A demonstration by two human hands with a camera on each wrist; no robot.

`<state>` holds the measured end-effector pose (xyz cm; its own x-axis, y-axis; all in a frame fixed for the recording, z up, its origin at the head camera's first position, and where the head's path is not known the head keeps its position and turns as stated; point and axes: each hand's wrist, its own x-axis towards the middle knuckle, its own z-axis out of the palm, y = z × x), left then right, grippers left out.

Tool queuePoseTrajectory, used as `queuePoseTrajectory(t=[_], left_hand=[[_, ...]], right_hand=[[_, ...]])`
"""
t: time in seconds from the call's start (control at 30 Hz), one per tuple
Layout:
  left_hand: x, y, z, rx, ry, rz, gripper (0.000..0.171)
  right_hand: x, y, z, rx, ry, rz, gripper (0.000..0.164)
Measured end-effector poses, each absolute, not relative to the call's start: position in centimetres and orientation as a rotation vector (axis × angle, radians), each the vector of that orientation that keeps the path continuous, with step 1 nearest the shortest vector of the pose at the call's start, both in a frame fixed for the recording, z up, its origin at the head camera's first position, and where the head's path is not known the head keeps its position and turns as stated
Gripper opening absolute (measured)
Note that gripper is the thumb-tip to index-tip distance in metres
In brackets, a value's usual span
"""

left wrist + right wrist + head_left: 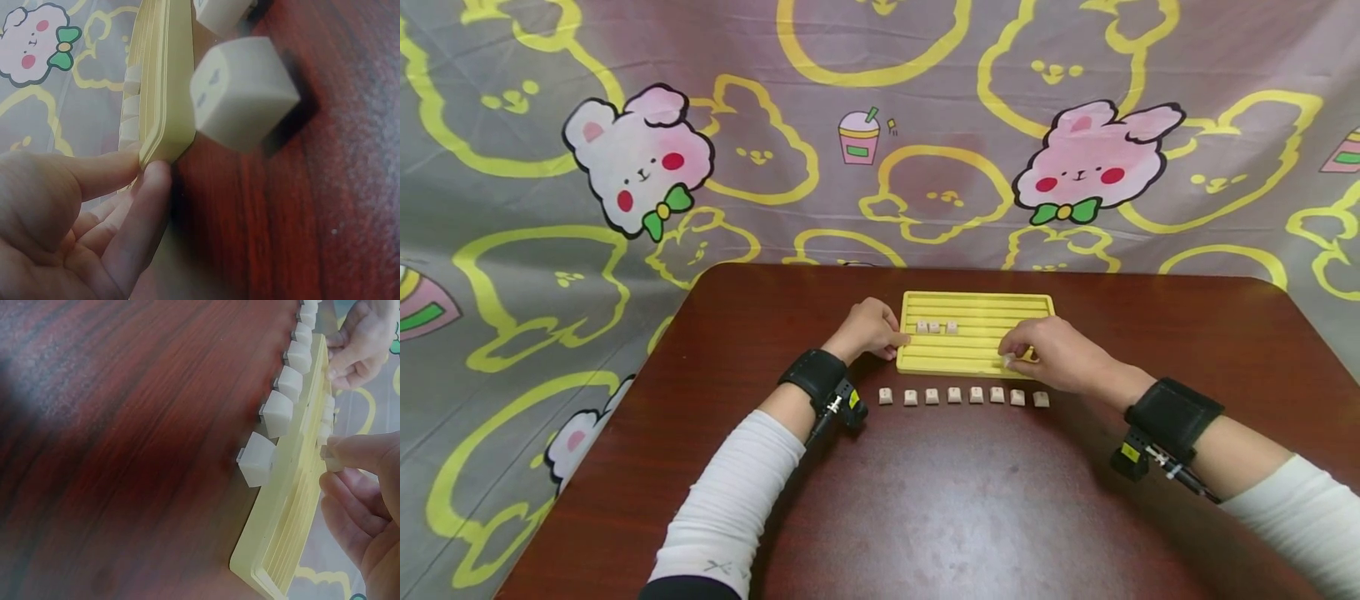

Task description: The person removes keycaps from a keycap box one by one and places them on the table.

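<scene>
L hand (868,327) pinches yellow tray (981,318) by its left end, R hand (1054,353) pinches a keycap (1007,360) at tray's near-right part (contact unclear), prob best w/ tray steady & cap square to it.

No lettering is readable; marks on the keycaps (954,395) (and the white sleeve (733,487)) are unclear.

Smooth plastic tray (947,371), matt plastic keycaps (976,396), glossy wood-grained tabletop (970,500), creased cloth backdrop (925,125).
</scene>
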<state>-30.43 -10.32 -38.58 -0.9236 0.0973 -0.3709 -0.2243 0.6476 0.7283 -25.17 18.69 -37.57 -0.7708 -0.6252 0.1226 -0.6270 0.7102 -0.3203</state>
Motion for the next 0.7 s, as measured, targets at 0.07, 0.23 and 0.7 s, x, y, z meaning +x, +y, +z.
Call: queuePoseTrajectory(t=[0.07,0.23,0.7], left_hand=[[-30.3,-10.3,-38.5,-0.099,2.499,1.171,0.02],[-30.4,-10.2,-38.7,-0.091,2.521,1.146,0.02],[-30.6,-10.3,-38.9,-0.066,2.533,1.139,0.02]], right_hand=[[-25.0,18.8,-37.5,1.063,-2.898,0.546,0.017],[-24.6,19.4,-37.4,1.086,-2.892,0.55,0.017],[-23.4,20.6,-37.4,1.077,-2.891,0.52,0.017]])
